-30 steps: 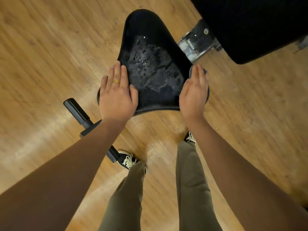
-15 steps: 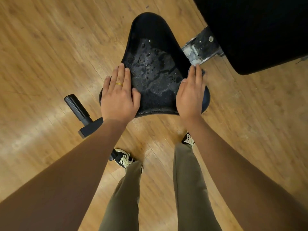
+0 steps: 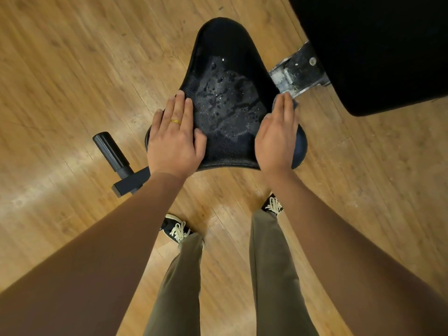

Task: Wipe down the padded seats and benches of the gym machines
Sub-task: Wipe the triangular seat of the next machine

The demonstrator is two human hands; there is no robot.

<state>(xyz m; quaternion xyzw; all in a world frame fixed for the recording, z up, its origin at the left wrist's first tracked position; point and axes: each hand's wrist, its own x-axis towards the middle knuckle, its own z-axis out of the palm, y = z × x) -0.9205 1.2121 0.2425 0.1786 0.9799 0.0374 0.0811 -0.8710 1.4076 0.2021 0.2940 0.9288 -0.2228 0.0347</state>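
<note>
Left hand [image 3: 175, 141], right hand [image 3: 277, 139] flat on seat [image 3: 225, 57].

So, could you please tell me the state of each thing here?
padded seat: wet, droplets across the middle.
left hand: flat, fingers straight, resting on the seat's left edge.
right hand: flat, pressing the cloth on the seat's right edge.
cloth: mostly hidden under the right hand.

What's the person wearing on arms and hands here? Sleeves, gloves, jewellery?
Close-fitting plain brown sleeves seem to cover both arms to the wrists. Left hand: ungloved, thin gold ring on one finger. Right hand: ungloved, no ring or watch visible.
</note>
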